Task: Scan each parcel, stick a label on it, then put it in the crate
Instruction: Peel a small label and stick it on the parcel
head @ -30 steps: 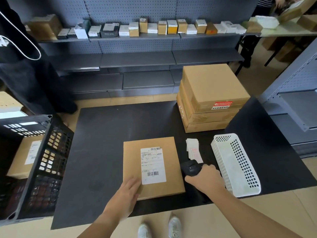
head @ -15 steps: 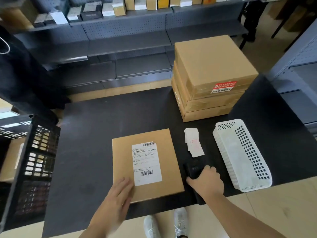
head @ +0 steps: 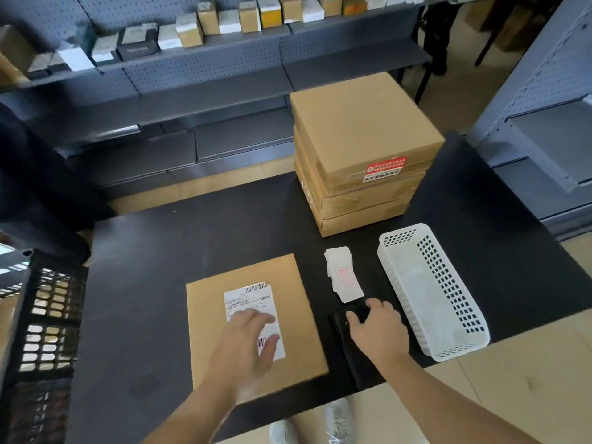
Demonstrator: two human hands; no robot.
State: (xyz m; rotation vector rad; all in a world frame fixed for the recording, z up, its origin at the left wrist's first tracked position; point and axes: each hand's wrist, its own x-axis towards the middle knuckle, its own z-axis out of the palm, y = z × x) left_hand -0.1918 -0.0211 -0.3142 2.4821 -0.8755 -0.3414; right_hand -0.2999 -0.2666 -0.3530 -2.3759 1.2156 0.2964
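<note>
Parcel [head: 301,322] lies at tabletop [head: 192,235] centre. Left hand [head: 246,344], grip wide, hovers over its shipping label [head: 250,298]; blur leaves contact uncertain. Right hand [head: 378,331] curls round the scanner [head: 344,318] at 3 o'clock. Recommend uncovering that label before scanning; crate [head: 48,315] at 9 o'clock.

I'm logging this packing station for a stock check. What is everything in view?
table: one, black, centre.
parcel: one, brown with white shipping label, flat at table front.
stacked boxes: about three, brown, table's far side; red sticker on top one.
basket: one, white, perforated, table's right.
labels: small pile, white with red print, between parcel and basket.
scanner: one, black, right of parcel.
crate: one, black, left of table.
small boxes: many, white, brown, yellow, black, on grey shelf behind.
shoes: two, white, below table edge.
left hand: open, blurred, over parcel's label.
right hand: grip on scanner.
</note>
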